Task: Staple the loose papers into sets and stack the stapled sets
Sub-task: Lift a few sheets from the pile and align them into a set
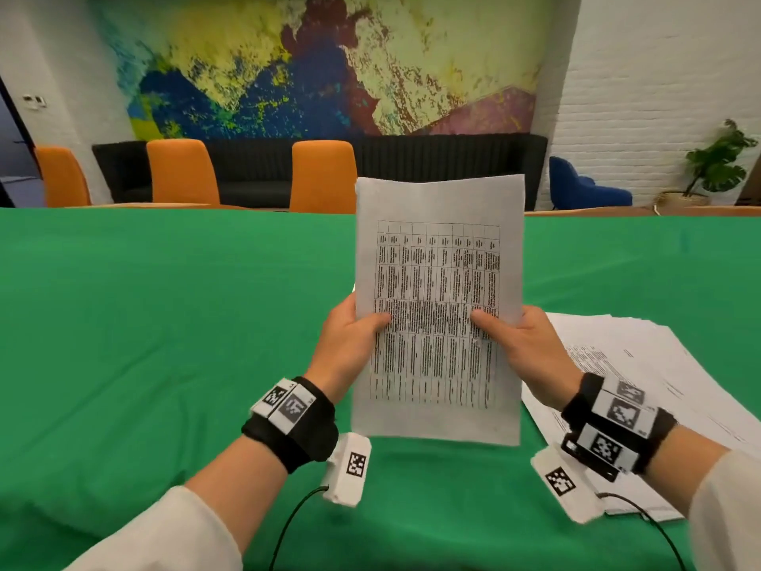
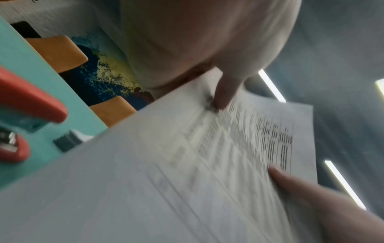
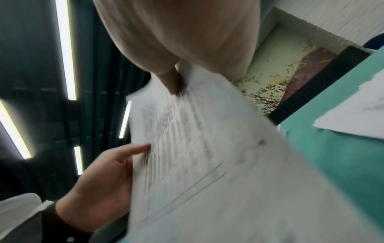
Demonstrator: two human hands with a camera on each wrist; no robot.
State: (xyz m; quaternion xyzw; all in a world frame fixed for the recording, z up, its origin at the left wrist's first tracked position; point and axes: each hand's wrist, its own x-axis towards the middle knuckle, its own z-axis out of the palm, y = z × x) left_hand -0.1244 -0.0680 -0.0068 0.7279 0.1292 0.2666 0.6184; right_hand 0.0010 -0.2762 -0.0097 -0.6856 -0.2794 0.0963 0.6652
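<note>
Office meeting room: long table under green cloth (image 1: 164, 323), orange chairs (image 1: 323, 177) and dark sofa (image 1: 412, 158) beyond hands, mural wall (image 1: 321, 63), potted plant (image 1: 718, 162) far right.

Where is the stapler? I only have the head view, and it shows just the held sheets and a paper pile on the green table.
Observer: The left wrist view shows a red stapler on the green table, past the edge of the held papers.
Operator: Anything beside it?
Observer: A small dark box sits close to it, partly hidden by the papers.
Operator: Is the left hand really gripping?
Observer: In the right wrist view the left hand has its thumb on the front of the papers. The fingers are hidden behind them.
</note>
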